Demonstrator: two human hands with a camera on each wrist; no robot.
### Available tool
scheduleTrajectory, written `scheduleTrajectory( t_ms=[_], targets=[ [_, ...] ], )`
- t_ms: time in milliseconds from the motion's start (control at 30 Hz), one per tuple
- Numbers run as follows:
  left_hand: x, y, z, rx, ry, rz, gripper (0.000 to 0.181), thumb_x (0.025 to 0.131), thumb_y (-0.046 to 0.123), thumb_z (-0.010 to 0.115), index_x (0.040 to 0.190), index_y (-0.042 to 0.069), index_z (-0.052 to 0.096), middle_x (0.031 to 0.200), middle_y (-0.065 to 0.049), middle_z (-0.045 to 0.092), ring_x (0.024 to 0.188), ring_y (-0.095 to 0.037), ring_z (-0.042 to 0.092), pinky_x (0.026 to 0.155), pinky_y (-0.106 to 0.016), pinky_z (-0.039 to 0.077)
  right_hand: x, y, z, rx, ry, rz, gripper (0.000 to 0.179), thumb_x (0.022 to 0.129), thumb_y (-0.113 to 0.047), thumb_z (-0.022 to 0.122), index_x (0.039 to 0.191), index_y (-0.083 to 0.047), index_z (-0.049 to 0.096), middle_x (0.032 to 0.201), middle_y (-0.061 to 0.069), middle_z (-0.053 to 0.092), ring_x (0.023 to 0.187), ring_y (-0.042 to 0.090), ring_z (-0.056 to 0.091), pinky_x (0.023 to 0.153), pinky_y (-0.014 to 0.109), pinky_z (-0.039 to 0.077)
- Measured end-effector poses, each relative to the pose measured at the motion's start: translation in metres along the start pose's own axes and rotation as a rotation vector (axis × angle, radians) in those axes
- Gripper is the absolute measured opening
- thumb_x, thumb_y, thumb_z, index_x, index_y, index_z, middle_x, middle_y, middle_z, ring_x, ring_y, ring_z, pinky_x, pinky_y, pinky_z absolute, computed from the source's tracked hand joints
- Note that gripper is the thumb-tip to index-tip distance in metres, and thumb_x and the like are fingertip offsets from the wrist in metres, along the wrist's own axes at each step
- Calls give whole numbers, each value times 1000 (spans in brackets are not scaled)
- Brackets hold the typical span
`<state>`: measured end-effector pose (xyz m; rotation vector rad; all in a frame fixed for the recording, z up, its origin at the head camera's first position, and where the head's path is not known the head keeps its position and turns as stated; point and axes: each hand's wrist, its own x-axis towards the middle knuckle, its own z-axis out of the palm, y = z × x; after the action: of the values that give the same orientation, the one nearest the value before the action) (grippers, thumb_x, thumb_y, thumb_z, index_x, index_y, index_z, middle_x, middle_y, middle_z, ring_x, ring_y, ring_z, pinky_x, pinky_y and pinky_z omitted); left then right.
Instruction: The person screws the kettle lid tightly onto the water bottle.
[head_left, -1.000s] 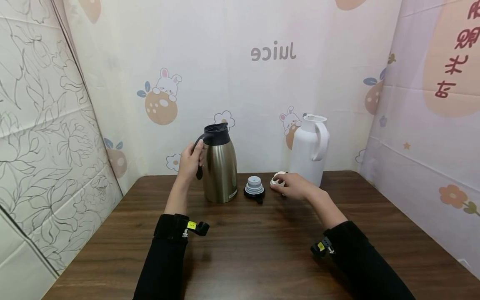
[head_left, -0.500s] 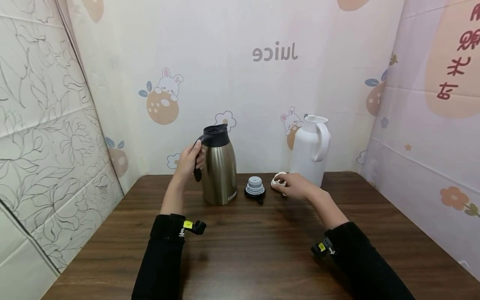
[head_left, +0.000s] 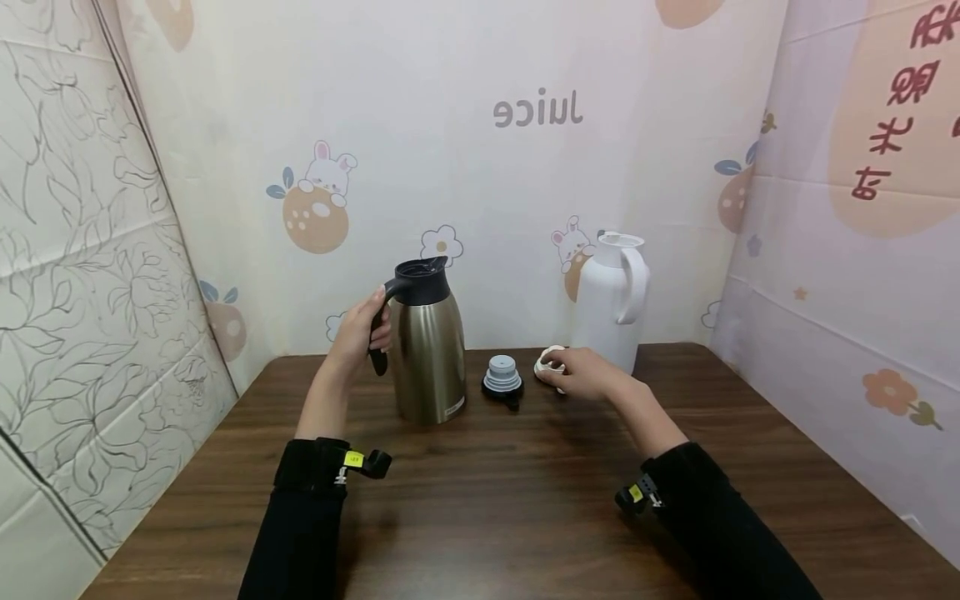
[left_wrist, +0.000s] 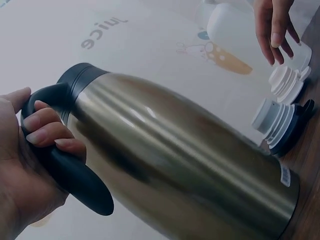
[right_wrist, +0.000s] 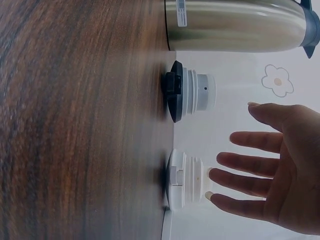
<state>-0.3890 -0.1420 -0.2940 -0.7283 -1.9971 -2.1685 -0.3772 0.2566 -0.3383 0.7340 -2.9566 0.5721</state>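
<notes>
My left hand (head_left: 358,335) grips the black handle of a gold-toned steel thermos jug (head_left: 429,358), whose black neck has no lid on it. The jug stands upright at the table's left; whether its base touches the tabletop I cannot tell. To its right sits a lid with a grey stepped plug (right_wrist: 202,92) and a black base, plug upward. My right hand (right_wrist: 280,170) hovers over a white lid (right_wrist: 185,180), fingers spread and nearly straight, fingertips close to its plug. Behind that hand a white thermos jug (head_left: 609,308) stands with its top uncovered.
The brown wooden table (head_left: 480,517) ends at a printed fabric backdrop (head_left: 465,167), close behind the jugs. Another patterned panel (head_left: 847,300) closes off the right side, and a floral one (head_left: 97,250) the left.
The steel jug, in my left hand, has shifted slightly toward me. My right hand stays over the white lid. The head view has turned a little to the right.
</notes>
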Motion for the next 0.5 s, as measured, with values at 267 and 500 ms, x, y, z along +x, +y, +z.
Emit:
scheduleTrajectory(
  t_ms=[267,500],
  targets=[
    [-9,4,-5,-16,-59,-16,51,114,50,42,82,11,41,58,7,33,48,-10,31,56,-28,35,-1,0,-1,-2,-4,-8,38,112,-34,56,137,-8,66,125,12,71,117,32,68,100,54,53],
    [-20,10,-7,-35,-140,-16,52,115,48,39,77,12,40,55,8,34,47,-9,31,56,-28,33,-3,1,1,12,-10,-23,34,112,-33,56,133,-9,68,113,7,73,102,21,70,99,53,53]
  ],
)
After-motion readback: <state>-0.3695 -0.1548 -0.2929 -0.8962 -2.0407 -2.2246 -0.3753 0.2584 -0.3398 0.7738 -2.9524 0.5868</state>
